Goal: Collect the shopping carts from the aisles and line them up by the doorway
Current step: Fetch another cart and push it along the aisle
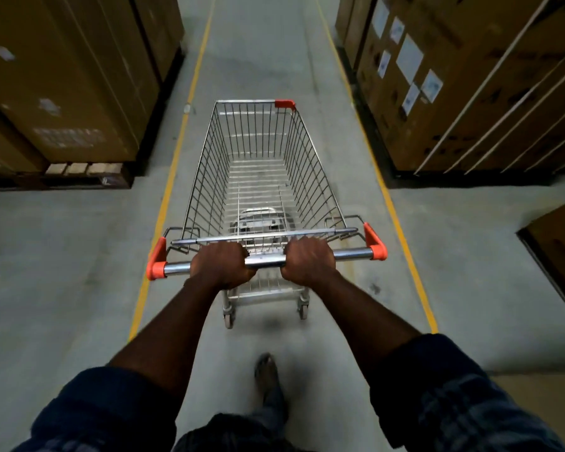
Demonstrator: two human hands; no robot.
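Rolled dark sleeves [454, 402] fill 5 and 7 o'clock, with bare forearms running up to the cart [310, 164] at centre. The left hand [222, 265] and right hand [309, 261] both grip the handle [268, 261]. Their fingers are curled over the tube and clamped on it, close either side of its middle. The cart stands between two yellow lines [170, 187], nose to 12 o'clock, with boxes [79, 76] at 10 and 2 o'clock. No doorway shows.

The step looks like wheeling this cart out of the aisle. With the hands set this narrow, steering leverage is likely poor. Spreading them toward the orange caps [157, 261] should hold the nose straight, and even pressure would keep the casters [228, 316] from veering toward the stacks.

The basket is thin chromed wire, empty and tapering to the front. The handle is smooth steel tube capped in orange plastic. The floor [62, 256] is matte grey concrete, and the boxes are strapped brown cardboard with white labels.
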